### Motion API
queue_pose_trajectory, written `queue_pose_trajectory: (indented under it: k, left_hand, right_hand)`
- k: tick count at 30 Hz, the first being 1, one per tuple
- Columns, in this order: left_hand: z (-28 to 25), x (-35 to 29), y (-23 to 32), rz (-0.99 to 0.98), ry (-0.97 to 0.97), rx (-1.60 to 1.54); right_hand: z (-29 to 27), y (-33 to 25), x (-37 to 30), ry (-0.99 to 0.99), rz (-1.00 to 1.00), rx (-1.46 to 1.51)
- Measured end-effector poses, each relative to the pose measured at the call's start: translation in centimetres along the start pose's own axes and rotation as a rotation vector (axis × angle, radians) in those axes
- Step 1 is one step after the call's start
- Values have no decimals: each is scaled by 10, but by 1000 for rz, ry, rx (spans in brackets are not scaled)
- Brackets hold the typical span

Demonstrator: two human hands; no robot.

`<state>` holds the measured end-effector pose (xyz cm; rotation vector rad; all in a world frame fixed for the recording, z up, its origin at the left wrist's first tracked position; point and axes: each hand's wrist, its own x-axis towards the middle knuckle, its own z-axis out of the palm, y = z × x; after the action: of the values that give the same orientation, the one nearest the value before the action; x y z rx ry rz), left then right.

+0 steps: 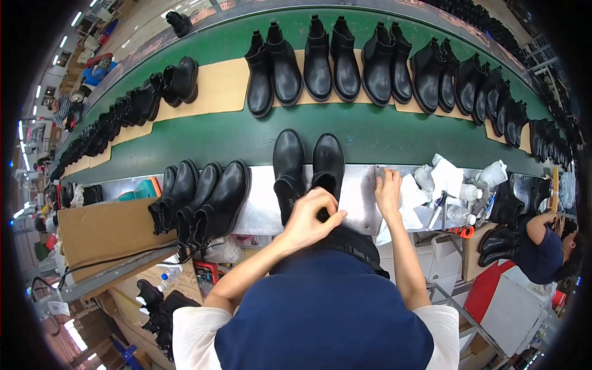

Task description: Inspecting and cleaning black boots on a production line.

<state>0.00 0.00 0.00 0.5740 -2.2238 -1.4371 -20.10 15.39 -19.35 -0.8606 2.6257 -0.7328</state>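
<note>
Two black ankle boots stand in front of me, a left boot (288,154) and a right boot (328,154), toes pointing away, partly on the metal ledge (259,206). My left hand (310,217) is at the right boot's shaft opening, its fingers curled and its thumb pointing right. It hides part of the opening, and what it grips, if anything, cannot be made out. Farther right, my right hand (388,192) lies on the ledge with fingers stretched forward. It holds nothing visible and is beside white paper sheets (412,196).
A green conveyor belt (370,132) runs across, carrying rows of black boots (317,61) on cardboard. More boots (209,200) stand on my left, behind a cardboard box (102,240). Plastic bottles (459,215) and orange-handled scissors (467,232) lie on the right. Another person (549,246) is at far right.
</note>
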Motion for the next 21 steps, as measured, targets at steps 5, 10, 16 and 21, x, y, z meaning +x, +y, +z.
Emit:
queue_pose_trajectory:
  k: [5, 10, 16, 21]
  left_hand:
    - [-53, 64, -104, -502, 175, 696]
    - [-24, 67, -181, -929, -178, 503]
    - [-69, 37, -203, -670, 146, -369]
    - [-87, 39, -143, -647, 23, -861]
  right_hand:
    - [-9, -101, 44, -244, 88, 233]
    - [35, -152, 56, -598, 247, -92]
    - [18, -91, 66, -448, 58, 633]
    - [-51, -85, 66, -809, 168, 1373]
